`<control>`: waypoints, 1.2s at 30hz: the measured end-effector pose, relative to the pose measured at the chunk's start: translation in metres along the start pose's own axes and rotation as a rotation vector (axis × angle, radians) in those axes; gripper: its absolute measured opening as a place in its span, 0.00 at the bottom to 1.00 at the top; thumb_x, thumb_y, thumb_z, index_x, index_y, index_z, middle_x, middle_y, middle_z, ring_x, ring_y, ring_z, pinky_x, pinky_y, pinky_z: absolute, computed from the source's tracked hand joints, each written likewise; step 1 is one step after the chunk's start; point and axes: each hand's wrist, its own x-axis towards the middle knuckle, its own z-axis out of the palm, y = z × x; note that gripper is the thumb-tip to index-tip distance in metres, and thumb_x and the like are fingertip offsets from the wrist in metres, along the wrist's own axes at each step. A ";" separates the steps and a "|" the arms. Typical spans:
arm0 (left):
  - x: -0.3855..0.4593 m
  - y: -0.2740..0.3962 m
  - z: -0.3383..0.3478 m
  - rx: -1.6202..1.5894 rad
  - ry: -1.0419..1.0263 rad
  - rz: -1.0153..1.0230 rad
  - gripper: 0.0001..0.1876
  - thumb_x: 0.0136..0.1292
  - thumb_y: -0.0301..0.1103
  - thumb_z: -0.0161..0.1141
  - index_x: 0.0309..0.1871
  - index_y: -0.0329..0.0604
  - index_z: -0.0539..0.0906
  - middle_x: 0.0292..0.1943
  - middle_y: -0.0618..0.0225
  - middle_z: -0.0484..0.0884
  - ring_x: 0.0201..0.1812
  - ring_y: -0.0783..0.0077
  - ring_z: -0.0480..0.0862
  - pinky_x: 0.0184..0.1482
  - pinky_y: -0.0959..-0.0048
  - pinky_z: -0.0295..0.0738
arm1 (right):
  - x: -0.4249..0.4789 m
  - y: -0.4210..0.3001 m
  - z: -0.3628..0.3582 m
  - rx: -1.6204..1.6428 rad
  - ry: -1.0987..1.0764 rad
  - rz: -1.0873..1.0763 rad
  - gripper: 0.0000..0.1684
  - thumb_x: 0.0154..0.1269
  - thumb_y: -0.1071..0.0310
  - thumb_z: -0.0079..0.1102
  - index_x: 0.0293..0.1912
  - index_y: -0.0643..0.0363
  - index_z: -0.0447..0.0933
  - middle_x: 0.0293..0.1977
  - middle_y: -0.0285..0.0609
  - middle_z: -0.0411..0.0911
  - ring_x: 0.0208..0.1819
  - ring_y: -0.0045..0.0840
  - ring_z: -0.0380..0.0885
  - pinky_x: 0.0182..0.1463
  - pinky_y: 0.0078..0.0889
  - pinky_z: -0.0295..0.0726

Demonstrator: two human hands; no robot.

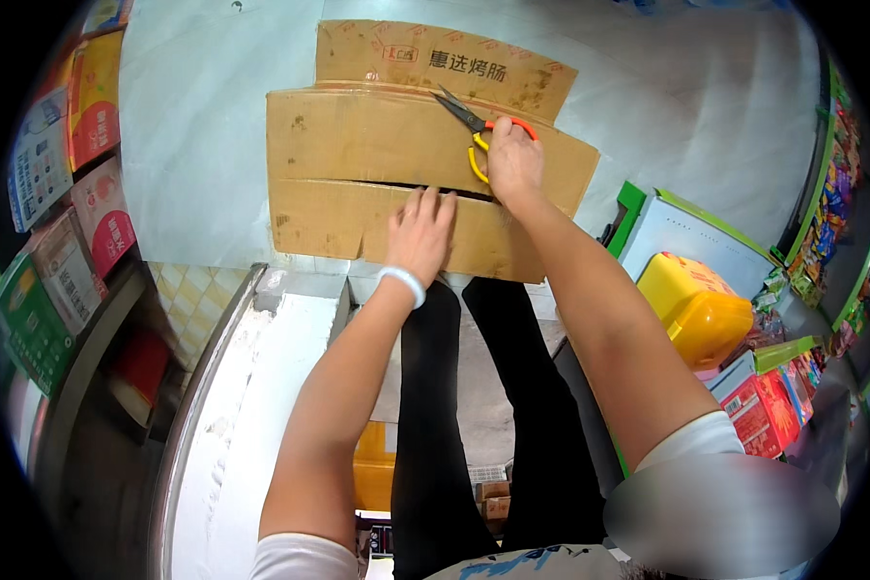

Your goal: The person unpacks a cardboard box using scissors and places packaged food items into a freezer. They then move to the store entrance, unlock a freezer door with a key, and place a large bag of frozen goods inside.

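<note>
A cardboard piece with creases and a printed upper flap lies flat on the grey floor before me. A long dark slit runs across it between its middle and lower panels. My left hand rests on the lower panel, fingertips at the slit. My right hand holds scissors with one red and one yellow handle over the middle panel. The blades point to the upper left and stand slightly apart; whether they touch the cardboard cannot be told.
Packaged boxes line a shelf at the left. A white ledge stands left of my legs. At the right are a yellow container, a red box and shelves of packaged goods.
</note>
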 end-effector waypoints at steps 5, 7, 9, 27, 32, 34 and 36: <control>0.047 0.006 0.016 0.062 -0.218 -0.048 0.20 0.48 0.37 0.67 0.46 0.51 0.77 0.44 0.64 0.78 0.55 0.62 0.74 0.59 0.56 0.64 | -0.002 0.007 0.014 -0.037 0.157 -0.064 0.25 0.46 0.62 0.71 0.40 0.57 0.66 0.33 0.45 0.76 0.38 0.34 0.80 0.42 0.35 0.74; 0.018 0.012 0.007 0.007 -0.209 -0.054 0.11 0.49 0.35 0.64 0.37 0.50 0.78 0.36 0.66 0.79 0.47 0.62 0.76 0.54 0.57 0.65 | -0.001 0.008 0.015 -0.053 0.179 -0.073 0.25 0.47 0.61 0.70 0.40 0.57 0.66 0.32 0.44 0.75 0.37 0.33 0.80 0.41 0.35 0.74; -0.045 0.024 -0.010 -0.005 -0.030 0.076 0.08 0.49 0.30 0.59 0.36 0.51 0.79 0.31 0.68 0.77 0.42 0.63 0.76 0.48 0.58 0.65 | 0.000 0.006 0.015 -0.033 0.141 -0.036 0.24 0.48 0.62 0.70 0.39 0.56 0.66 0.32 0.43 0.75 0.37 0.32 0.80 0.41 0.35 0.73; 0.075 -0.014 -0.048 -1.634 0.589 -1.287 0.23 0.55 0.48 0.71 0.44 0.38 0.78 0.35 0.62 0.83 0.28 0.69 0.82 0.17 0.74 0.71 | -0.214 0.140 -0.075 -0.023 -0.067 0.425 0.29 0.46 0.55 0.71 0.43 0.62 0.69 0.38 0.50 0.75 0.43 0.42 0.75 0.46 0.44 0.70; 0.083 0.019 -0.123 -1.730 0.659 -1.145 0.23 0.57 0.41 0.70 0.48 0.33 0.76 0.40 0.60 0.82 0.32 0.65 0.83 0.29 0.63 0.80 | -0.216 0.127 -0.121 -0.022 0.066 0.375 0.31 0.44 0.54 0.73 0.43 0.59 0.69 0.37 0.46 0.74 0.42 0.39 0.74 0.46 0.43 0.68; 0.080 0.030 -0.158 -1.683 0.664 -1.150 0.24 0.57 0.42 0.70 0.48 0.32 0.76 0.41 0.60 0.82 0.32 0.65 0.83 0.30 0.62 0.81 | -0.210 0.128 -0.147 -0.023 0.119 0.351 0.28 0.46 0.53 0.73 0.41 0.58 0.69 0.35 0.45 0.77 0.38 0.36 0.78 0.43 0.41 0.71; 0.074 0.038 -0.196 -1.650 0.691 -1.174 0.25 0.56 0.42 0.71 0.48 0.30 0.76 0.40 0.60 0.81 0.31 0.66 0.82 0.28 0.64 0.80 | -0.210 0.134 -0.178 -0.038 0.041 0.252 0.27 0.47 0.54 0.72 0.39 0.57 0.69 0.30 0.44 0.78 0.33 0.35 0.79 0.40 0.38 0.73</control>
